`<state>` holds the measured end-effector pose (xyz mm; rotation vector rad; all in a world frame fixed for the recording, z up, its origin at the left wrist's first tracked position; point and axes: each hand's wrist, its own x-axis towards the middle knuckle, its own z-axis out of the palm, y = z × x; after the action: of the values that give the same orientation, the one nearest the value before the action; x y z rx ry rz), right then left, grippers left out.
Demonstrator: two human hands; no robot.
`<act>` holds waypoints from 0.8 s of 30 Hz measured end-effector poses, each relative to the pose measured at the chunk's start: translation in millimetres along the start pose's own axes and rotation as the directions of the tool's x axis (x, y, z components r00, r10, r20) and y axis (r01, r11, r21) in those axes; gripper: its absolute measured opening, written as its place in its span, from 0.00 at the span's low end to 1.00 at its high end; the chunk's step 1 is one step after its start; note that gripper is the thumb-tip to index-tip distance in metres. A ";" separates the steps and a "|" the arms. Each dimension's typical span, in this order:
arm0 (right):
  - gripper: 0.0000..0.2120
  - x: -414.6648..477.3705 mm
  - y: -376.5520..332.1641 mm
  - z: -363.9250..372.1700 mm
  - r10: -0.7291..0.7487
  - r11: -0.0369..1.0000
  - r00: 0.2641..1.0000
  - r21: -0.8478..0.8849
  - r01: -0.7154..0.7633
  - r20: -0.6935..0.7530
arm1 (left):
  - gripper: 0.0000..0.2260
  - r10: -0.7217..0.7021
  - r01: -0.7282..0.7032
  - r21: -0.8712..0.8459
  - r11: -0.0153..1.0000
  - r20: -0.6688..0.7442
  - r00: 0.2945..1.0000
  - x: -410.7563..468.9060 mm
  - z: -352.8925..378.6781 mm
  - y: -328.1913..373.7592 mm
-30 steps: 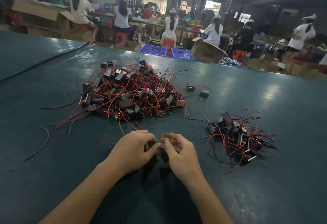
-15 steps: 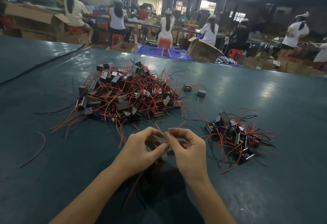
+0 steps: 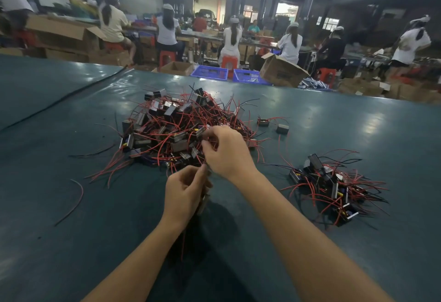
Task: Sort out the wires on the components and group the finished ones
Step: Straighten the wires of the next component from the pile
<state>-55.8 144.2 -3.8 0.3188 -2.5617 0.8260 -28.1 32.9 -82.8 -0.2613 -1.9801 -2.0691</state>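
Component [image 3: 204,202] held in L hand [image 3: 185,192], fingers curled round it, just above table [image 3: 71,242]. R hand [image 3: 230,153], at 1 o'clock, pinches red wires [image 3: 213,144]. Big pile [image 3: 176,129] at 12, small pile [image 3: 334,182] at 3.

A factory assembly hall: capped workers on red plastic stools [image 3: 166,56] at long benches, brown cardboard cartons [image 3: 281,71], blue plastic crates [image 3: 209,72].

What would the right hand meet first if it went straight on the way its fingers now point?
Most likely the large pile of wired components: the right hand, pinching a wire, points forward-left at it. Its fingertips seem to be over the near edge, though depth is unclear.
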 end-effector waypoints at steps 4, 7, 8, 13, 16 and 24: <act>0.18 32.3 -10.6 26.7 0.007 0.996 0.984 -0.084 0.008 0.181 | 0.16 -0.036 0.029 -0.044 0.999 -0.178 0.983 8.5 -5.4 -3.5; 0.20 43.6 -3.9 43.1 0.067 0.962 0.976 -0.273 -0.008 0.207 | 0.15 -0.035 0.026 -0.043 0.999 -0.238 0.971 11.8 -7.5 -4.7; 0.20 44.8 0.1 47.1 0.080 0.942 0.977 -0.335 -0.009 0.198 | 0.15 -0.040 0.031 -0.041 0.999 -0.248 0.968 12.2 -7.5 -5.3; 0.14 42.6 15.8 57.7 -0.022 0.863 1.000 -0.505 0.030 0.021 | 0.14 -0.064 0.055 -0.045 0.997 -0.243 0.968 11.8 -4.0 -6.3; 0.12 39.6 23.0 57.7 -0.041 0.847 0.999 -0.530 0.031 -0.007 | 0.14 -0.047 0.049 0.004 0.999 -0.228 0.973 12.2 -2.9 -6.8; 0.08 23.8 24.5 41.6 0.012 0.998 0.980 -0.064 -0.025 -0.200 | 0.14 -0.046 0.058 0.042 0.997 -0.246 0.968 12.6 -5.0 -8.3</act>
<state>-98.8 136.8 -35.5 0.1820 -2.4018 0.7380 -42.4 27.4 -87.0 0.0553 -1.9022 -1.9721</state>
